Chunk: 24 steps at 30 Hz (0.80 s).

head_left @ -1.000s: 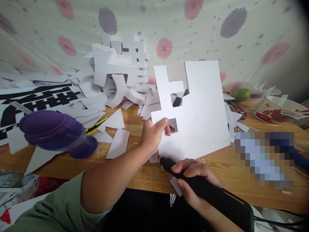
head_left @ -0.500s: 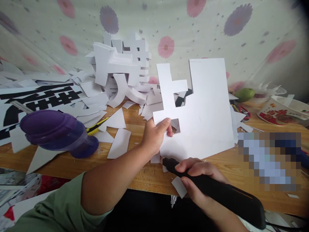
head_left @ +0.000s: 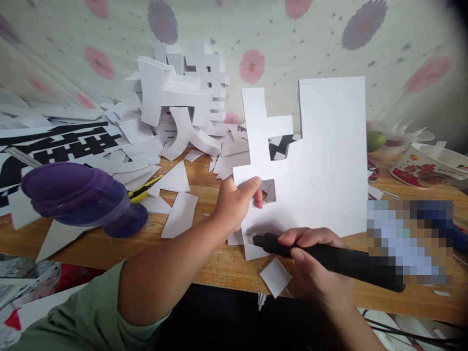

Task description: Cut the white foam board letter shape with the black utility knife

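Note:
My left hand grips the left edge of a white foam board with notches and a small square hole cut into it, holding it upright above the wooden table. My right hand is closed around a black pen-shaped cutter with a cable. Its tip touches the board's lower left corner, just below my left hand. A small white square offcut lies at the table's front edge under the cutter.
A purple bottle lies on its side at left beside a yellow utility knife. White cut-out shapes are stacked at the back among scraps. A green fruit and a printed bowl sit at right.
The board has risen and shifted right. The cutter swung to lie nearly level, and its tip now meets the board's lower left corner. A small square offcut lies exposed below.

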Each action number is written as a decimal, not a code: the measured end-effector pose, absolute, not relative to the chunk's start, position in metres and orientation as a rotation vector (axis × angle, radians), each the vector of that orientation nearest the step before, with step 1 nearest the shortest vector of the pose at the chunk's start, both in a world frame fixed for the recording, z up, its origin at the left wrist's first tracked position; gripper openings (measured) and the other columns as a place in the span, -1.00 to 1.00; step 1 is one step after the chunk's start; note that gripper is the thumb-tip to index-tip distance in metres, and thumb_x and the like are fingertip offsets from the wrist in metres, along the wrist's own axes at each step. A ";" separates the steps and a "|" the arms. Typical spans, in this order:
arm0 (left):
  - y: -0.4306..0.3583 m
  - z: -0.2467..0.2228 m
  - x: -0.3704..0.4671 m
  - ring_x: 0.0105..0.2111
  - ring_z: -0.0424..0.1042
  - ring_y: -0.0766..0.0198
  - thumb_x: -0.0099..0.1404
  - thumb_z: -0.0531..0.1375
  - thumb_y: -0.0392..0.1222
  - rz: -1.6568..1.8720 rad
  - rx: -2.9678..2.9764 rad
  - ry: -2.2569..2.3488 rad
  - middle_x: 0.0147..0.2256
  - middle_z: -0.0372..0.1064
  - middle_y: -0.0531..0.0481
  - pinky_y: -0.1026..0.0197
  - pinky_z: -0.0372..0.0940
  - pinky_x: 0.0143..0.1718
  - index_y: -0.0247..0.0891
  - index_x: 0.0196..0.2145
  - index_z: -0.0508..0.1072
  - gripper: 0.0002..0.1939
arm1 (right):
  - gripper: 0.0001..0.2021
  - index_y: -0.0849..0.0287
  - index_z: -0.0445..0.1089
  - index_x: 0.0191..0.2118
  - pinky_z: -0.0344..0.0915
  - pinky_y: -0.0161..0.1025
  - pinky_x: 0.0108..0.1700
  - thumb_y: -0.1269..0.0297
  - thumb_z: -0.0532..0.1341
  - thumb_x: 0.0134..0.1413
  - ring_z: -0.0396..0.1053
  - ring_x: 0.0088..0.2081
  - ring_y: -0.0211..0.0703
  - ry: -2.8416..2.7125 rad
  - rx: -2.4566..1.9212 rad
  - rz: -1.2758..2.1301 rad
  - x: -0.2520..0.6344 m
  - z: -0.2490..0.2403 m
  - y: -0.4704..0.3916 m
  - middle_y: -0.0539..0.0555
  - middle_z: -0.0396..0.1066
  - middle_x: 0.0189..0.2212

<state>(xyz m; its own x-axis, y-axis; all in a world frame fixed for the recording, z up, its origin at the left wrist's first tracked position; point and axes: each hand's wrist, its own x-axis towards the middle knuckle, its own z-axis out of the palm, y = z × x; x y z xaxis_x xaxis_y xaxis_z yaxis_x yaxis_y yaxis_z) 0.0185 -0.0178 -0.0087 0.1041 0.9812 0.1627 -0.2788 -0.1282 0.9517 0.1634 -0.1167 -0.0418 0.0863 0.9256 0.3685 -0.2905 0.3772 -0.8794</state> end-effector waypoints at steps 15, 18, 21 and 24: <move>-0.015 -0.009 0.020 -0.66 0.24 0.37 0.23 0.22 -0.13 1.326 1.163 0.830 -0.69 0.25 0.15 0.22 0.29 -0.44 -0.21 -0.62 0.33 -0.70 | -0.86 0.08 0.42 -0.32 0.51 -0.26 -0.16 0.48 0.32 0.04 0.54 -0.28 -0.26 -1.117 -0.737 0.974 0.176 -0.046 -0.115 -0.02 0.57 -0.34; -0.016 -0.007 0.020 -0.66 0.24 0.38 0.23 0.21 -0.14 1.327 1.164 0.836 -0.69 0.24 0.16 0.21 0.31 -0.43 -0.21 -0.62 0.33 -0.70 | -0.86 0.09 0.43 -0.34 0.53 -0.22 -0.19 0.47 0.34 0.02 0.54 -0.30 -0.23 -1.090 -0.751 0.961 0.177 -0.046 -0.116 -0.01 0.57 -0.36; -0.017 -0.007 0.020 -0.67 0.23 0.38 0.23 0.21 -0.14 1.336 1.161 0.848 -0.69 0.24 0.17 0.21 0.32 -0.43 -0.20 -0.59 0.35 -0.73 | -0.87 0.09 0.43 -0.35 0.54 -0.22 -0.26 0.46 0.34 0.01 0.54 -0.32 -0.21 -1.044 -0.774 0.962 0.177 -0.045 -0.116 0.01 0.56 -0.37; -0.017 -0.008 0.021 -0.67 0.23 0.37 0.23 0.21 -0.13 1.339 1.157 0.855 -0.69 0.24 0.17 0.22 0.32 -0.44 -0.20 -0.58 0.35 -0.74 | -0.87 0.10 0.42 -0.36 0.54 -0.23 -0.34 0.46 0.35 0.00 0.54 -0.33 -0.18 -1.009 -0.789 0.962 0.178 -0.044 -0.117 0.03 0.56 -0.38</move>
